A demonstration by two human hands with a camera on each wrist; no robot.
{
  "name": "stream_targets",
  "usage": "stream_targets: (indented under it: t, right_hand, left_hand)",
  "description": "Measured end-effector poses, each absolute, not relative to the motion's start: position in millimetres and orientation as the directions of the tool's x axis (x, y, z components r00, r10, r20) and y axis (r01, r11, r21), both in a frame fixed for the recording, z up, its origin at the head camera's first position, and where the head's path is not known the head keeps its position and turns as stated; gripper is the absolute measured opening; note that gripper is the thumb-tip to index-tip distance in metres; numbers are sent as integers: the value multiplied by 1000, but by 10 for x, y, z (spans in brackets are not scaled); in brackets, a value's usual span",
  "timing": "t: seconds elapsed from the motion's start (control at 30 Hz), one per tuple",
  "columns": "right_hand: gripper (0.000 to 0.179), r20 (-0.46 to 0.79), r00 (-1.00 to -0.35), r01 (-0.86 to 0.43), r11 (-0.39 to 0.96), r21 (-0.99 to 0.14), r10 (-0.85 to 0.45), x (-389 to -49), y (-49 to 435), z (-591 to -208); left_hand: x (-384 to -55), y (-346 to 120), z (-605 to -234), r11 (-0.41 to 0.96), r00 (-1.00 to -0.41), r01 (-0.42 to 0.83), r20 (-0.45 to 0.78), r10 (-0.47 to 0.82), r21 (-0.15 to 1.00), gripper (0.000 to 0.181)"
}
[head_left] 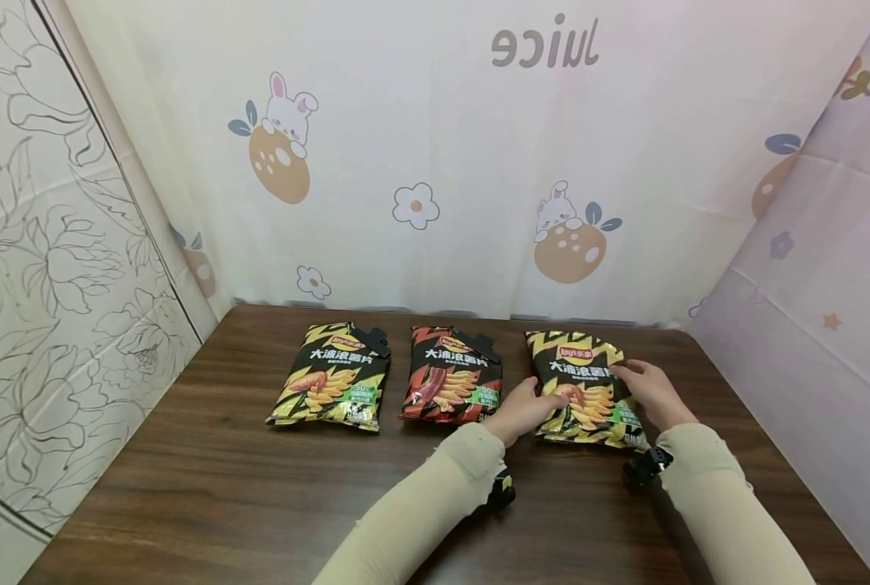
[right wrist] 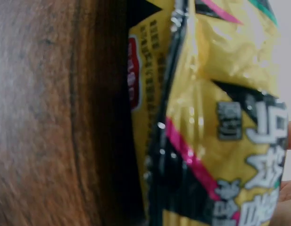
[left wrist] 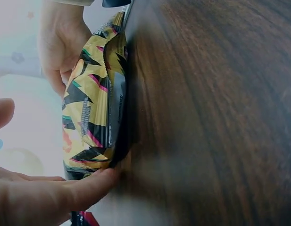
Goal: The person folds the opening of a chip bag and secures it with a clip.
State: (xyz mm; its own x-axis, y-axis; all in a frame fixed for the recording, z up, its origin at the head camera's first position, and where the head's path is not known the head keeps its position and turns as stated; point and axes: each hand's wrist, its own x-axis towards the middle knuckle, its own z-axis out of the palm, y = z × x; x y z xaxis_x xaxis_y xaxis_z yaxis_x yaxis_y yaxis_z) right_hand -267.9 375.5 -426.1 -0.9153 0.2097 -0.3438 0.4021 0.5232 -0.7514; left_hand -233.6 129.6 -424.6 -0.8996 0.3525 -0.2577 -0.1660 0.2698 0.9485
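Observation:
A yellow-and-black chip bag [head_left: 584, 406] lies face up at the right of a row on the table. My left hand [head_left: 518, 410] is at its left edge, thumb over the front; in the left wrist view, a nearly straight finger [left wrist: 95, 188] touches the bag's side. At the upper right edge, my right hand [head_left: 654, 394] touches the same bag; some of its fingers are hidden. Close up, the right wrist view shows the bag's lower seam [right wrist: 166, 122]. To the left lie a red-and-black chip bag [head_left: 452, 378] and another yellow-and-black chip bag [head_left: 332, 378].
The brown wooden table [head_left: 208, 487] ends at a patterned curtain [head_left: 435, 146] behind the bags. Black clips or tabs [head_left: 374, 341] sit on the upper right corners of the left and middle bags. Curtain [head_left: 829, 325] also hangs along the right side.

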Motion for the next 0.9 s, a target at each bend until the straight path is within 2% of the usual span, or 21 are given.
stream_targets:
  t: [0.5,0.9]
  right_hand:
    - [84,-378,-896,444,466,-765,233,-2664,3753,-4269]
    - [76,-325,-916,398,442,-804,234,-2555,3764,-4157]
  left_hand:
    - [-2337,1299,-4266,281,-888,-180,-278,366,943,75]
    - [-2273,1253,-4200,321,-887,-140,-263,380,937,76]
